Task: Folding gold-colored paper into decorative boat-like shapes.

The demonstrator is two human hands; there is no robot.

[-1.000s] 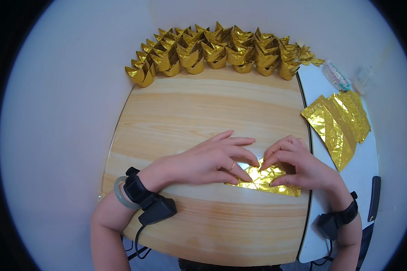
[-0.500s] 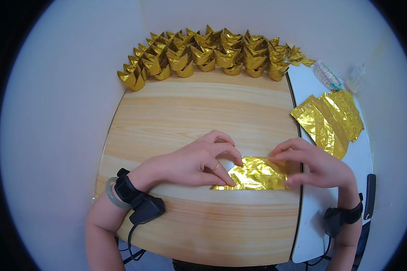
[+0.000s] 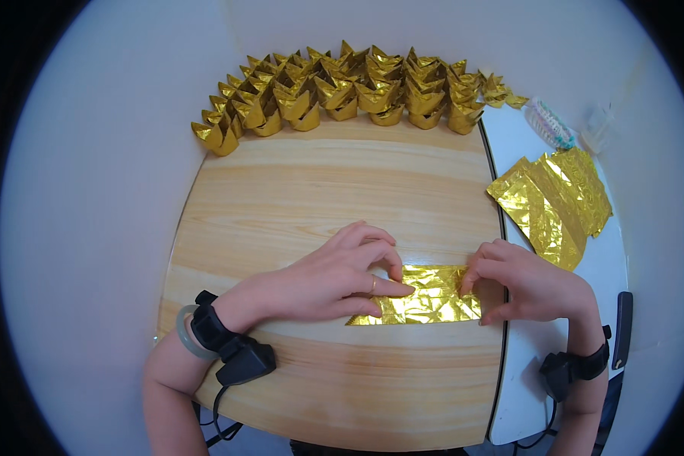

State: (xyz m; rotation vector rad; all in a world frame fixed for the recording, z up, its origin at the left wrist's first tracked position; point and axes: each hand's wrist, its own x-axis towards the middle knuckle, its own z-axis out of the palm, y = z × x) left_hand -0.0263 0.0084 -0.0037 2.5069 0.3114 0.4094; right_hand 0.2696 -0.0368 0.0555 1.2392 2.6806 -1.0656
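The wood-grained desk (image 3: 334,190) spreads beneath my arms, and along its right edge runs a white surface (image 3: 520,395). Across the far end of the desk stand my rows of gold foil boats (image 3: 304,114), nested one in another and packed close, their pointed tips upward. On the white surface, to the far right of my work, lies a pile of gold foil sheets (image 3: 555,201), fanned and overlapping.

My left hand (image 3: 342,277) has its fingers spread and bent, with the index finger reaching onto the left part of the foil and the thumb down by its lower left. My right hand (image 3: 520,281) is curled at the other end, index finger on the foil and thumb apart from it near the lower right corner; I cannot tell whether it grips the edge. Between them the gold strip (image 3: 429,298) lies on the near half of the desk, creased and shiny, tapering to a point at its lower left.

Black wrist devices (image 3: 243,361) are strapped to both my wrists. A pale bangle (image 3: 186,334) circles my left forearm, and a thin ring (image 3: 373,284) sits on that hand.
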